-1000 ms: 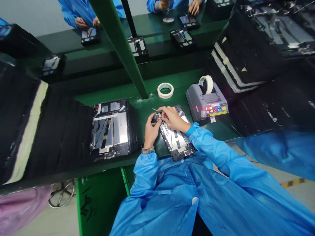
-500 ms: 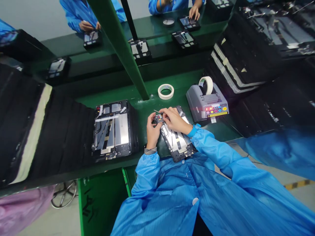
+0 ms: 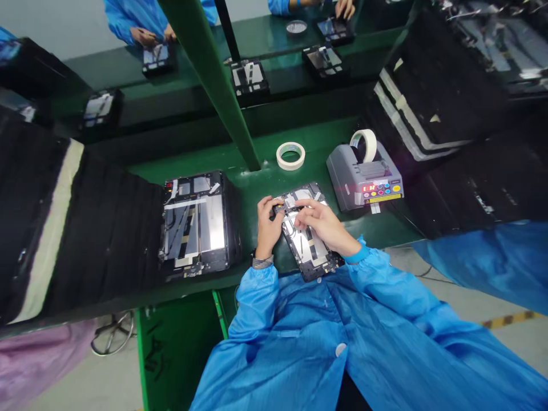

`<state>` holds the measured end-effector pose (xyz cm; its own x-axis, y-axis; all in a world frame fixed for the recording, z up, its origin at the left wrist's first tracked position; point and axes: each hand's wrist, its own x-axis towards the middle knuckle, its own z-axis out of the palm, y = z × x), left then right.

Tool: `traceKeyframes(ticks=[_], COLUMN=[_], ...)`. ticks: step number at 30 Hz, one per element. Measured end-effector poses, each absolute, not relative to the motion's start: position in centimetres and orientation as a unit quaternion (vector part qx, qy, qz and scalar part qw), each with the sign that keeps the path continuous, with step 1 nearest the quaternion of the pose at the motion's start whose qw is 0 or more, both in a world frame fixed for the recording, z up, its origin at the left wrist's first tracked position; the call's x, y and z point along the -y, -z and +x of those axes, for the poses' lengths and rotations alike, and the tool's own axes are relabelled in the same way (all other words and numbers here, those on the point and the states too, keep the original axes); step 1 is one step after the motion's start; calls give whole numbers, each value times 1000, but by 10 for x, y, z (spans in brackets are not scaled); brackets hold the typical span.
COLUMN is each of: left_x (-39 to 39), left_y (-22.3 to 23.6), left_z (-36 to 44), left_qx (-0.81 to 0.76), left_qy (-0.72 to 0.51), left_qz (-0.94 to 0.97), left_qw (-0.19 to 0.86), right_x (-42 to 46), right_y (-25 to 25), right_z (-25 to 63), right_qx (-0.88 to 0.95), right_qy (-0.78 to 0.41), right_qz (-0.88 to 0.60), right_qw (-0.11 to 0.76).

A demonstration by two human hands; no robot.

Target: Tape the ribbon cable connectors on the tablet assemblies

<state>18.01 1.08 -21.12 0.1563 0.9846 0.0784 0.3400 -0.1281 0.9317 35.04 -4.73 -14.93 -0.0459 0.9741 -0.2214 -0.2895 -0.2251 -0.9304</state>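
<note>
An opened tablet point(image 3: 312, 251), its inner boards and silver plates exposed, lies tilted on the green bench in front of me. My left hand point(image 3: 268, 228) grips its upper left corner between thumb and fingers. Over the tablet's upper part is my right hand point(image 3: 323, 225), with index finger and thumb drawn close together; whatever they may pinch is too small to make out. White strips show on the tablet near the fingertips. To the left, a stack of similar opened tablets point(image 3: 194, 228) stands beside my left hand.
A tape roll point(image 3: 290, 156) lies behind the tablet, and a grey tape dispenser point(image 3: 363, 177) stands at right. Tall black stacks point(image 3: 107, 228) flank both sides. A green post point(image 3: 222, 103) rises at the back. Beyond it, other people's hands point(image 3: 145, 36) work on devices.
My right hand has moved from the tablet's upper left corner to the right and slightly down, uncovering that corner. My left hand stays at the corner. The view has shifted slightly.
</note>
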Motion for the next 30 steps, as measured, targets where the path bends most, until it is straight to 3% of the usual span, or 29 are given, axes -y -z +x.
traceKeyframes(ticks=[12, 30], left_x=[-10, -10], left_y=[216, 213], left_z=[179, 180], left_qx=[-500, -508], left_qy=[-425, -413], left_qz=[643, 651], left_qw=[396, 385], right_x=[49, 42], right_y=[147, 155], right_z=[342, 333], right_qx=[157, 77], right_qy=[-763, -790], right_qz=[-378, -332], right_qw=[500, 509])
